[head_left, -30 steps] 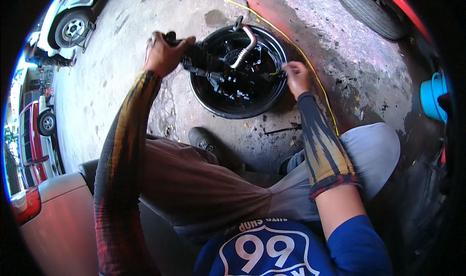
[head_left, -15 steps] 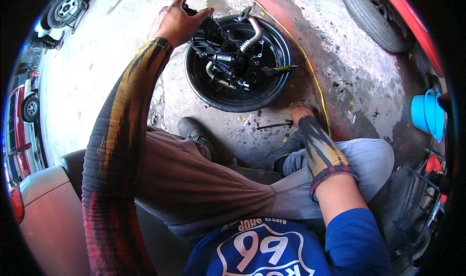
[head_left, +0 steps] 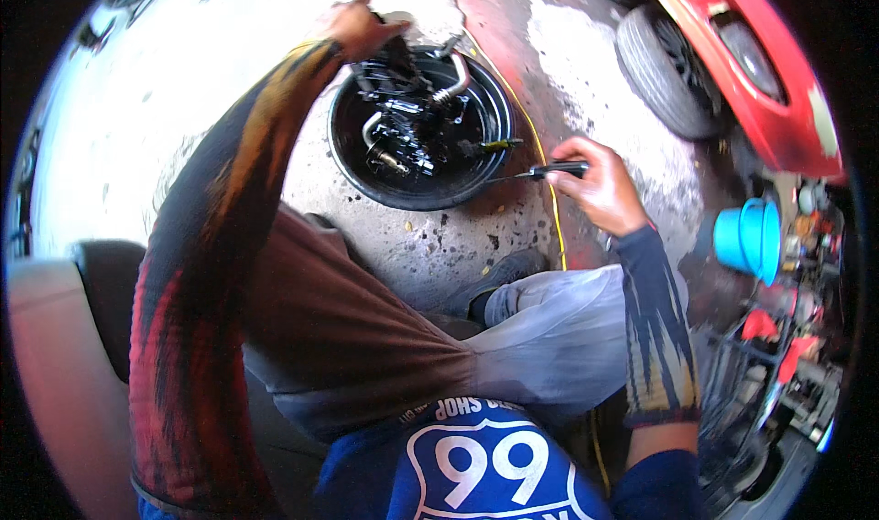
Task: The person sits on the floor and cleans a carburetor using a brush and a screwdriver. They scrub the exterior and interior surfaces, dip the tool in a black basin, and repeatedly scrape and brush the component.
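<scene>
My right hand (head_left: 600, 189) is closed around the black handle of a screwdriver (head_left: 560, 168), raised right of the basin. Its thin shaft points left towards the basin's rim. At the far side, my left hand (head_left: 359, 27) grips the top of a dark, oily engine part (head_left: 396, 85), which stands tilted in a round black basin (head_left: 439, 200). A bent silver pipe (head_left: 458, 79) with a ribbed section rises from the part's right side. A shorter bent pipe (head_left: 370, 128) shows lower left. Across the basin's right rim lies a slim tool with a yellow-green end (head_left: 497, 144).
A yellow cable (head_left: 556, 211) runs along the floor right of the basin. Beyond it are a car tyre (head_left: 659, 71) and a red car body (head_left: 778, 71). A blue bucket (head_left: 746, 239) stands at right, near assorted parts (head_left: 778, 351). My shoe (head_left: 513, 277) is just below the basin.
My right hand has risen from the floor below the basin with the screwdriver that lay there. My left hand keeps its grip on the engine part. The view has shifted to the right.
</scene>
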